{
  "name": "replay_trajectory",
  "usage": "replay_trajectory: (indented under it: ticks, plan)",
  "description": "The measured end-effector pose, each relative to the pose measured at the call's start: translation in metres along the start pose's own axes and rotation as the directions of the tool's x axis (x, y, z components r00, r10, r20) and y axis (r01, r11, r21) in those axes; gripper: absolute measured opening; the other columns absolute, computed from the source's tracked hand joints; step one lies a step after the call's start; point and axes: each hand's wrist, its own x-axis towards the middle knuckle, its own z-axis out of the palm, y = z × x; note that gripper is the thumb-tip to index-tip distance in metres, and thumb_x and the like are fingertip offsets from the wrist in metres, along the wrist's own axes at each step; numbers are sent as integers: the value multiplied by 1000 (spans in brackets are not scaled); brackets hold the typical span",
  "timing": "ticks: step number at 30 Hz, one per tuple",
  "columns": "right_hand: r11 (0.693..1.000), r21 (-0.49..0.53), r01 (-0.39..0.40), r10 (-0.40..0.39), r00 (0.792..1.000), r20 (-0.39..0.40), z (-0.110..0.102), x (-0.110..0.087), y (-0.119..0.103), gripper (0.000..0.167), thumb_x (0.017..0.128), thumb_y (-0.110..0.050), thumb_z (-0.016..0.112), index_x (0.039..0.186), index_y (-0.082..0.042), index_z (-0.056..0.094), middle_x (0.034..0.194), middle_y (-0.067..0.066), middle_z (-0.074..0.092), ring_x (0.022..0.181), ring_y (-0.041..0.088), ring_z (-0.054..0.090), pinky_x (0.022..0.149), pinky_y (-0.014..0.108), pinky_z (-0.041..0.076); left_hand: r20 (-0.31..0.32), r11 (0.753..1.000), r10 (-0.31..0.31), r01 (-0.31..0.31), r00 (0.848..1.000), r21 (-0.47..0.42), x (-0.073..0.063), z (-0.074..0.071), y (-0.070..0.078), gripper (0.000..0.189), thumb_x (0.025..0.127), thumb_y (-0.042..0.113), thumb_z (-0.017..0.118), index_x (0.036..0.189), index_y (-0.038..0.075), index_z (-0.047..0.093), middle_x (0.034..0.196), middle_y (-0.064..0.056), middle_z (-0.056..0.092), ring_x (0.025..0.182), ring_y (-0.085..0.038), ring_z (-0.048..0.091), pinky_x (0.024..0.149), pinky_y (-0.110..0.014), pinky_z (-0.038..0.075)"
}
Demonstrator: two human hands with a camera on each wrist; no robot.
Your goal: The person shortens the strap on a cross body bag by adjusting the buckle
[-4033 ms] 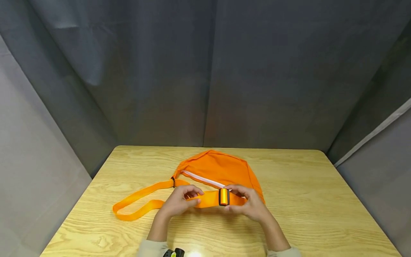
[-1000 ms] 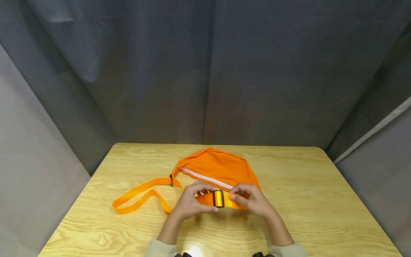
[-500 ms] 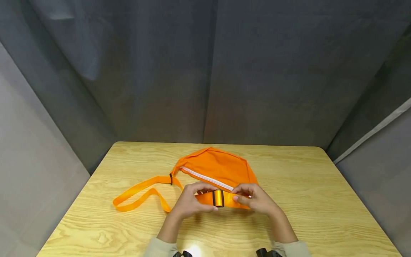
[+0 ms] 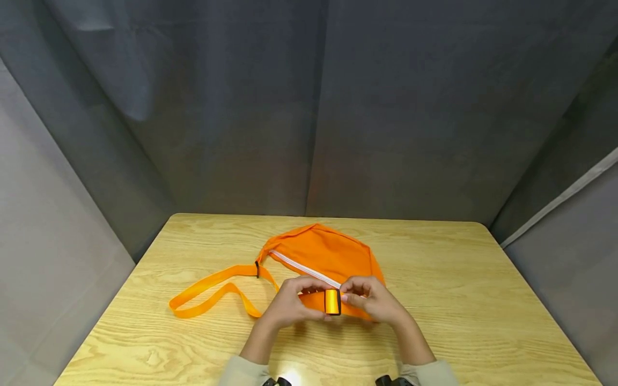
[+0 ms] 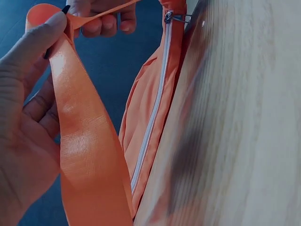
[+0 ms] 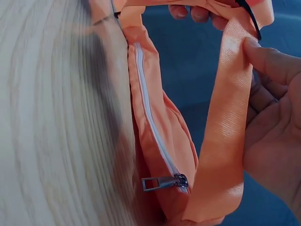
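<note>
An orange waist bag with a white zipper lies on the table, its orange strap stretched between both hands in front of it. Partway along the strap sits a black slider buckle, with a raised loop of webbing through it. My left hand grips the buckle, fingers at its top edge and thumb at its lower edge. Right beside the buckle, my right hand pinches the strap between thumb and fingers. In the right wrist view, the thumb presses the webbing near the black buckle edge.
More strap lies in a loop on the table's left, running to a second black buckle by the bag. A metal zipper pull hangs toward the wooden table. Grey curtains enclose the back and sides.
Since four seconds ago, my left hand has moved right, from the strap onto the buckle. My right hand has gone from the buckle to the strap; lately buckle and right hand have drawn closer.
</note>
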Motion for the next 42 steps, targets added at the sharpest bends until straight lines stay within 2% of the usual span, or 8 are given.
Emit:
replay_trajectory:
  ticks: [7, 9, 14, 19, 24, 29, 35, 42]
  plan:
    - [997, -2, -71, 71, 997, -12, -9, -5, 33, 11, 90, -2, 59, 99, 1, 64, 83, 12, 61, 70, 13, 53, 59, 24, 46, 17, 999, -42, 42, 999, -15, 1, -3, 2, 42, 63, 1, 84, 102, 5, 68, 97, -4, 67, 90, -19, 60, 84, -42, 47]
    - [997, 6, -83, 83, 997, -4, -14, -8, 35, 12, 90, -3, 60, 101, 1, 64, 84, 13, 61, 72, 14, 55, 60, 24, 47, 15, 999, -41, 42, 999, -17, 1, -3, 1, 42, 63, 1, 84, 102, 4, 68, 96, -4, 67, 90, -18, 60, 84, -41, 47]
    - [994, -16, -107, 107, 994, 14, -18, -12, 38, 8, 90, -5, 61, 95, 0, 65, 83, 11, 61, 71, 14, 54, 60, 24, 47, 12, 998, -63, 63, 998, -28, 0, -4, 3, 44, 62, 1, 85, 103, 4, 68, 96, -5, 67, 90, -27, 61, 81, -43, 48]
    - [999, -10, -44, 44, 999, -7, -12, -9, 38, 6, 89, -2, 60, 92, 0, 65, 82, 9, 62, 68, 11, 52, 57, 24, 46, 31, 995, -86, 87, 996, -38, 0, -3, 1, 42, 63, 1, 84, 102, 5, 68, 95, -2, 67, 89, -30, 60, 78, -41, 49]
    - [999, 28, -42, 42, 999, 0, -4, -3, 34, 7, 90, -4, 61, 94, 0, 65, 82, 9, 62, 69, 11, 52, 58, 23, 46, 56, 993, -95, 98, 994, -64, 1, 2, -13, 42, 64, 1, 83, 103, 6, 69, 97, 0, 67, 90, -23, 62, 80, -38, 50]
    - [995, 20, -98, 99, 995, -22, -4, -4, 33, 10, 90, -4, 60, 98, -1, 65, 84, 10, 62, 71, 14, 54, 60, 24, 46, 29, 991, -123, 125, 992, -47, 1, 5, -35, 47, 63, 5, 86, 106, 12, 68, 99, 4, 67, 91, -18, 62, 81, -34, 50]
    - [990, -38, -137, 137, 991, -6, -10, -9, 36, 15, 87, -1, 62, 102, 2, 64, 88, 10, 62, 79, 20, 57, 66, 26, 49, 11, 995, -95, 95, 995, -40, 1, 4, -41, 46, 65, 12, 86, 107, 15, 67, 101, 5, 66, 93, -14, 61, 82, -31, 48]
    - [993, -41, -114, 114, 993, 2, -8, -9, 36, 11, 88, 3, 60, 99, 4, 62, 82, 11, 61, 69, 15, 54, 57, 23, 46, 27, 994, -95, 96, 995, -51, 1, 5, -42, 46, 66, 9, 84, 108, 15, 67, 103, 5, 65, 95, -14, 61, 83, -30, 49]
